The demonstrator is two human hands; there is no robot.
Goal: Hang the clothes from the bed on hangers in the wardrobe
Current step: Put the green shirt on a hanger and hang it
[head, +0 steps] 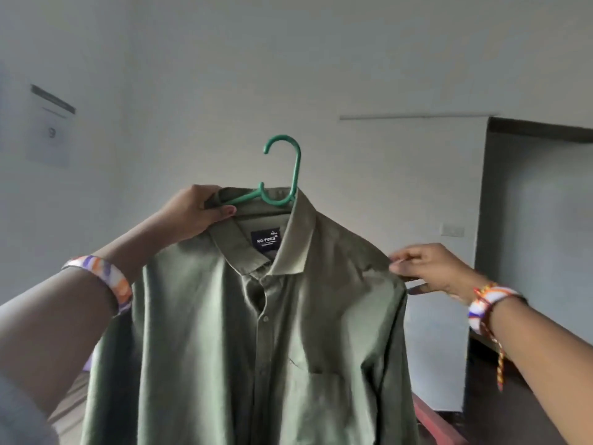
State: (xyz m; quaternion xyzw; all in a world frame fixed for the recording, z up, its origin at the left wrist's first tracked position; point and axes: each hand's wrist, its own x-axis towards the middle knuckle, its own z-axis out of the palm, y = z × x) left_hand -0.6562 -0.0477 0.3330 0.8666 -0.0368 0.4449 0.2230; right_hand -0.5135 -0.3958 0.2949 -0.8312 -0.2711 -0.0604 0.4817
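An olive-green button-up shirt (256,332) hangs in front of me at chest height on a green plastic hanger (290,168), whose hook sticks up above the collar. My left hand (195,213) grips the collar's left side together with the hanger's arm. My right hand (426,268) pinches the fabric at the shirt's right shoulder seam. A dark label shows inside the collar. The hanger's right arm is hidden inside the shirt.
A pale wall fills the background, with a paper sheet (49,130) pinned at the left. A dark doorway or recess (539,220) opens at the right. A reddish wooden edge (433,419) shows low right, and a bed surface (73,396) low left.
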